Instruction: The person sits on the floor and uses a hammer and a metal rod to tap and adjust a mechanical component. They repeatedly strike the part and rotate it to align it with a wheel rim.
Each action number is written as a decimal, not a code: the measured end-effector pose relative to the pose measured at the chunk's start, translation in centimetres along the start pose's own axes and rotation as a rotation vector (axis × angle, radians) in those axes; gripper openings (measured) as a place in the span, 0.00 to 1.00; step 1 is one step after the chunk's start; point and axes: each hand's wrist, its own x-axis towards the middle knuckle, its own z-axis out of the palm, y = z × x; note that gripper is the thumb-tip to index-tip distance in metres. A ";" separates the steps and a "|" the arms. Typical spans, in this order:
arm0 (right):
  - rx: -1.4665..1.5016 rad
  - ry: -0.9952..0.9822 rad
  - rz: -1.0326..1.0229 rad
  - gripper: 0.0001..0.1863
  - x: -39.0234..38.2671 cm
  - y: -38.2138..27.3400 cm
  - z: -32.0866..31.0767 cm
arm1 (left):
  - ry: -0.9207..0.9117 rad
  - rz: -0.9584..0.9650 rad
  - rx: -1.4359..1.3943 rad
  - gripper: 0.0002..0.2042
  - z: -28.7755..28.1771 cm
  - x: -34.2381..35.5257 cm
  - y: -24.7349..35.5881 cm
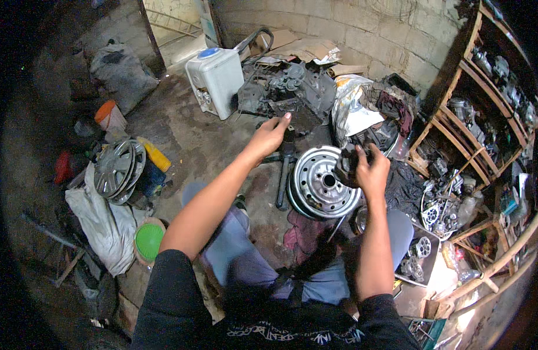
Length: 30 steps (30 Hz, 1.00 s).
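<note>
My left hand point(269, 140) is held out in front with its fingers curled and the thumb up. What it grips, if anything, is hidden behind the fingers. Just beyond and below it is a dark bar-shaped tool point(284, 181); whether the hand touches it I cannot tell. My right hand point(372, 170) grips a dark, greasy metal part point(347, 166), blocky and uneven, over the right edge of a silver steel wheel rim point(317, 189). That rim lies on the floor between my knees, its holed face up.
A white water dispenser point(215, 81) stands ahead, beside a heap of dark engine parts point(292, 87). Wooden shelves point(467, 116) of metal parts line the right. Hubcaps point(118, 169), a white sack point(99, 219) and a green-topped container point(150, 241) are at left. A metal tray point(430, 265) sits by my right knee.
</note>
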 end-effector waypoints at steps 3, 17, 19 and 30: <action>-0.060 -0.020 0.090 0.23 0.7 -3.2 -0.1 | 0.019 0.014 0.050 0.41 -2.9 1.4 -2.8; 0.150 0.065 0.046 0.24 10.8 -8.5 11.3 | 0.188 0.011 0.097 0.41 -6.0 14.1 -6.2; 0.107 0.154 0.005 0.21 11.2 -5.5 14.4 | 0.195 -0.037 0.172 0.43 -4.7 16.6 -8.4; 0.092 0.074 0.279 0.19 14.9 -1.9 22.5 | -0.032 -0.178 0.037 0.38 1.8 27.7 -19.4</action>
